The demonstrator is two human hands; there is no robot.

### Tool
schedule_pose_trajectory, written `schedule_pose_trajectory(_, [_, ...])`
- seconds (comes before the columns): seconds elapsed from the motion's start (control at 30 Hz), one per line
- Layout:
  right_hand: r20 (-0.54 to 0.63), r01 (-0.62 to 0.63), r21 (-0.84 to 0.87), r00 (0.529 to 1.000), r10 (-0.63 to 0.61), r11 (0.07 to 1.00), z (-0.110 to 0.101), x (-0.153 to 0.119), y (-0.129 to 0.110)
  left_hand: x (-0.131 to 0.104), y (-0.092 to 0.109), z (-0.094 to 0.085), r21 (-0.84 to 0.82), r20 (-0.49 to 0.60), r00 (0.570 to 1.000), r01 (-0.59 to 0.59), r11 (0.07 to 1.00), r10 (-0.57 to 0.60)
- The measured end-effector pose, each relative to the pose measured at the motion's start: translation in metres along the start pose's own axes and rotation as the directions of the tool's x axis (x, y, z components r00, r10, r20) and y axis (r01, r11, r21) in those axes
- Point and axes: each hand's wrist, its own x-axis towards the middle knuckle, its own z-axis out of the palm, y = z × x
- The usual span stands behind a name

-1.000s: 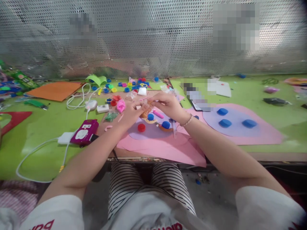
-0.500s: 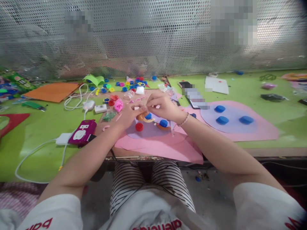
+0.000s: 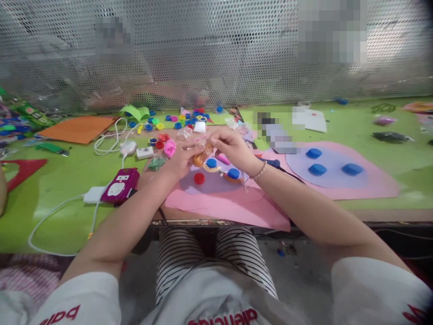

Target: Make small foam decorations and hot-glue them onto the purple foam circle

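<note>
Both hands meet above a purple paper shape (image 3: 219,186) on pink paper (image 3: 230,208). My left hand (image 3: 186,157) is closed on an orange-brown crumpled piece (image 3: 199,159), maybe clay or film. My right hand (image 3: 233,148) pinches the upper end of the same piece, where something clear and thin shows. Just below the fingers lie a blue cap (image 3: 211,163) with a cream strip beneath it, a second blue cap (image 3: 233,173) and a red cap (image 3: 199,178). A bright pink stick (image 3: 223,158) shows under my right hand.
A magenta device (image 3: 120,186) with white cables lies left. Coloured caps (image 3: 182,118) are scattered behind the hands. At right, a dark blue tool (image 3: 270,163) with a black cord lies beside another purple shape (image 3: 301,176) bearing blue caps. A phone is behind it.
My hands have drawn slightly apart, with more of the orange-brown piece showing. The dark blue tool and its cord are more visible. The view has shifted a little. A bit of someone's arm shows at the left edge.
</note>
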Motion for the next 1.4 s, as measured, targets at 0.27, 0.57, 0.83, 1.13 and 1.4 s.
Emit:
schedule_pose_trajectory(0.27, [-0.180,-0.103,0.128,0.976,0.125,0.986,-0.011,0.006,0.013,0.002,0.003,0.003,0.013,-0.134,0.990,0.045,0.999,-0.043])
schedule_pose_trajectory(0.57, [0.074,0.147,-0.023,0.987,-0.145,0.989,-0.007,-0.003,0.003,0.006,-0.004,-0.004,0.168,-0.073,0.995,-0.058,0.984,0.071])
schedule_pose_trajectory(0.83, [0.227,0.051,-0.065,0.973,-0.035,0.997,-0.010,0.000,0.010,0.005,-0.005,-0.006,0.312,-0.052,0.997,-0.033,0.949,0.052])
schedule_pose_trajectory(1.13, [0.200,0.178,-0.112,0.968,-0.153,0.978,-0.011,-0.002,0.015,0.006,-0.007,-0.012,0.400,-0.021,0.993,-0.101,0.911,0.119])
schedule_pose_trajectory(1.4, [0.244,0.236,-0.358,0.958,-0.154,0.903,-0.015,-0.002,0.013,0.007,-0.011,-0.012,0.389,-0.018,0.989,-0.129,0.912,0.148])
